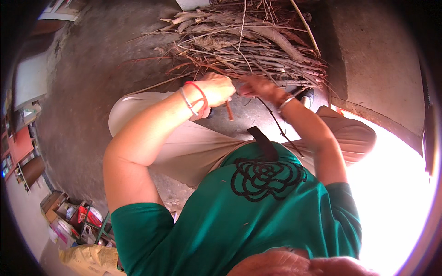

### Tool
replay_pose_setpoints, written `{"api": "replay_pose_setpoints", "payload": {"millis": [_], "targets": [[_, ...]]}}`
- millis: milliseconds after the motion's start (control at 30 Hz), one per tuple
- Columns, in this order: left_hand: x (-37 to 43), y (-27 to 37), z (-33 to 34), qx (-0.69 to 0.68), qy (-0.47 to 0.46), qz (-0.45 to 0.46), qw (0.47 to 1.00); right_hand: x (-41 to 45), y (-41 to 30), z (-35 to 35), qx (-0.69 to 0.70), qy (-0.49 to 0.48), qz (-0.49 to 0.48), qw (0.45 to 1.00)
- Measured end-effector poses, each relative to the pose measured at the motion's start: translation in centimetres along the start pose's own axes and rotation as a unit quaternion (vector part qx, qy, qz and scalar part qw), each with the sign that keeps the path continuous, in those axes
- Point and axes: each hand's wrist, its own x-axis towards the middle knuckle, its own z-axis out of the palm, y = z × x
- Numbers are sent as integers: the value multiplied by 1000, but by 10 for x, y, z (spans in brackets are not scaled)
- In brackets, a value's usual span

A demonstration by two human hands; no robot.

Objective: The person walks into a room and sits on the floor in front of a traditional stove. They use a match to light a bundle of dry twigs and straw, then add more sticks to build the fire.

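Note:
My left hand [217,90], with a red band and a silver bangle at its wrist, is closed around a short brown stick [230,111] whose end points down towards me. Just across from it, my right hand [260,89] is blurred by motion. A thin dark twig [276,120] runs from beneath that hand down towards my lap, and the fingers seem closed on it. Both hands are above the floor between my knees, at the near edge of a large pile of dry sticks and branches [248,51]. The finger gap and the twig's upper end are partly hidden.
Bare concrete floor [86,69] stretches to the left. A wall [380,58] stands on the right, near bright light from an opening. At the lower left are a cluttered rack [100,227] with packages and a yellow sack [88,257]. A long pale stick [305,26] leans over the pile.

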Motion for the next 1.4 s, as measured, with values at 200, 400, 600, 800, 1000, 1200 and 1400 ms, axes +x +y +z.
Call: {"api": "replay_pose_setpoints", "payload": {"millis": [200, 400, 600, 800, 1000, 1200, 1400], "targets": [[16, 27, 13, 25, 110, 54, 992, 46, 26, 54, 98, -100, -84, 987], [-14, 46, -21, 64, 224, 107, 967, 10, -27, 47, 110, -100, -48, 988], [-30, -9, -64, 126, 186, -108, 968, -47, -59, 45, 152, -160, -36, 975], [-20, -33, -38, 133, 243, 41, 960, -101, -69, 50, 33, -166, -60, 984], [2, 6, -5, 84, 309, 129, 939, -130, -68, 50, -28, -218, -62, 973], [-2, 15, -13, 23, 173, 55, 983, -147, -58, 51, 1, -178, -34, 983], [-13, 16, -30, 49, 280, 116, 952, -171, -54, 43, 14, -111, -102, 988]]}}
